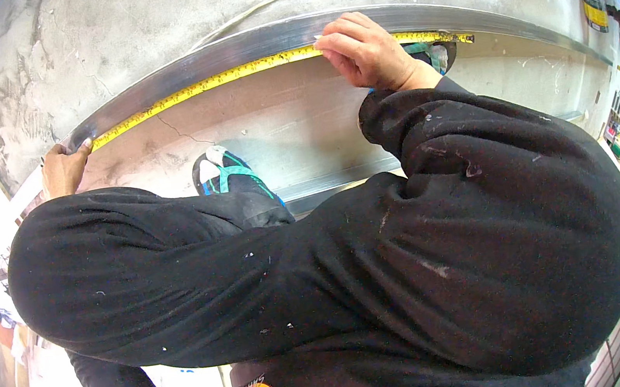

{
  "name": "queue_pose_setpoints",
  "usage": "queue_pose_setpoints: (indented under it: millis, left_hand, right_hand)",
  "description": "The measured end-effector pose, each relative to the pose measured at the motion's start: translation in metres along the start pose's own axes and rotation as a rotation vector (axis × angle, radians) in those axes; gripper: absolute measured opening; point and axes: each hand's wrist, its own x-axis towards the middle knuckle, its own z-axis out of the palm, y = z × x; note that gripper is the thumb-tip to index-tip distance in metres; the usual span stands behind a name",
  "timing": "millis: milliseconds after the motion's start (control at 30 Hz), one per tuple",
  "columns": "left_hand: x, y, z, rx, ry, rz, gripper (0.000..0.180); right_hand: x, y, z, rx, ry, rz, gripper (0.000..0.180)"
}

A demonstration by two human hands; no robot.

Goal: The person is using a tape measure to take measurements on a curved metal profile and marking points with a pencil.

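Presumably light and springy, the yellow tape (pixel 231 72) lies along the metal bar (pixel 251 46), best gripped at its end, where the left hand (pixel 65 168) pinches it, the right hand (pixel 363 49) pinching something pale (pixel 318 37).

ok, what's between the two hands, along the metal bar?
In the head view, a stretch of yellow measuring tape runs from the left hand to the right hand, along the near edge of the grey metal bar.
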Motion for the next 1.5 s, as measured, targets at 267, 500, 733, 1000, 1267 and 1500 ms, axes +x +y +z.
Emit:
queue_pose_setpoints:
  millis: [267, 500, 733, 1000, 1267, 1500]
  left_hand:
    - [-0.001, 0.001, 0.0, 0.008, 0.015, -0.007, 0.063]
    - [0.001, -0.001, 0.001, 0.004, 0.006, 0.003, 0.064]
    - [-0.001, 0.0, -0.001, 0.006, -0.002, 0.024, 0.062]
    - [0.0, -0.001, -0.002, -0.004, -0.011, 0.025, 0.067]
    - [0.0, 0.0, -0.004, -0.004, -0.04, 0.004, 0.068]
    - [0.001, -0.001, -0.002, -0.01, -0.031, 0.007, 0.066]
  right_hand:
    - [0.019, 0.0, 0.008, 0.364, -0.088, 0.254, 0.012]
    - [0.021, 0.003, 0.014, 0.304, -0.107, 0.222, 0.009]
    - [0.021, 0.004, 0.015, 0.275, -0.129, 0.218, 0.008]
    - [0.02, 0.005, 0.016, 0.261, -0.138, 0.224, 0.008]
    - [0.022, 0.005, 0.015, 0.232, -0.173, 0.213, 0.008]
    - [0.033, 0.004, 0.007, 0.145, 0.117, 0.291, 0.01]
